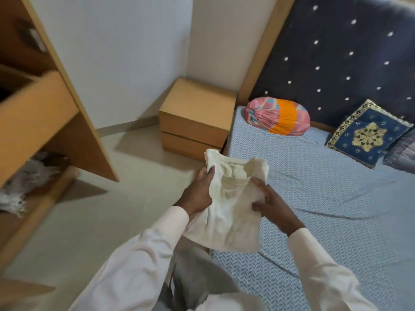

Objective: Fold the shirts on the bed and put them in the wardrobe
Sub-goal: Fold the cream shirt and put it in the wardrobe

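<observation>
A folded cream shirt (pixel 226 207) is held in the air over the left edge of the bed (pixel 325 209), neckline away from me. My left hand (pixel 198 194) grips its left side, thumb on top. My right hand (pixel 275 208) holds the right side with the thumb pressed on the cloth and the fingers under it. The wooden wardrobe (pixel 45 104) stands open at the left, with a pale crumpled garment (pixel 24 182) lying on its lower shelf.
A wooden bedside cabinet (pixel 195 117) sits between wardrobe and bed. On the bed lie a pink and orange bolster (pixel 278 115) and a blue embroidered cushion (pixel 368 133) against the dark headboard. Beige floor lies between me and the wardrobe.
</observation>
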